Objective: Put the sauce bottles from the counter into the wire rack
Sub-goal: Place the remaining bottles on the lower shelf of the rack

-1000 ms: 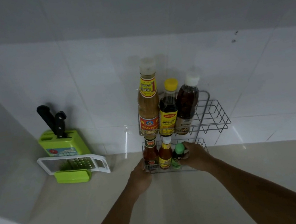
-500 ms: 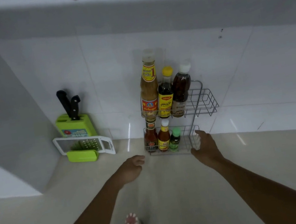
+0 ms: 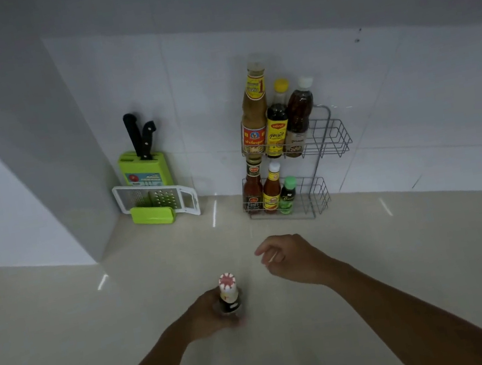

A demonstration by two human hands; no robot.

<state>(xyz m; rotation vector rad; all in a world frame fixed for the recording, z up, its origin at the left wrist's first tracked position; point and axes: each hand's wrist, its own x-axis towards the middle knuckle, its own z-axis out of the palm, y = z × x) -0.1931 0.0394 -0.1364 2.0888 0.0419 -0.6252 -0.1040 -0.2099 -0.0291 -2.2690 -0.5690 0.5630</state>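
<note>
A two-tier wire rack [image 3: 325, 134] stands against the tiled wall. Its upper tier holds three tall bottles, among them a tan sauce bottle [image 3: 254, 110]. Three small bottles fill the left of the lower tier, one of them with a green cap [image 3: 288, 194]. A dark sauce bottle with a red-and-white cap [image 3: 229, 293] stands upright on the counter, well in front of the rack. My left hand [image 3: 213, 314] is wrapped around its lower body. To the right of the bottle my right hand [image 3: 294, 257] hovers above the counter with fingers loosely curled, holding nothing.
A green knife block [image 3: 144, 169] with two black-handled knives stands at the back left, a white grater [image 3: 157, 200] leaning in front of it. A grey wall column [image 3: 53, 180] juts out on the left. The beige counter [image 3: 402, 251] spreads around my arms.
Both hands have drawn back from the rack toward me. My left hand has closed around the dark bottle on the counter. The view has tilted down and back.
</note>
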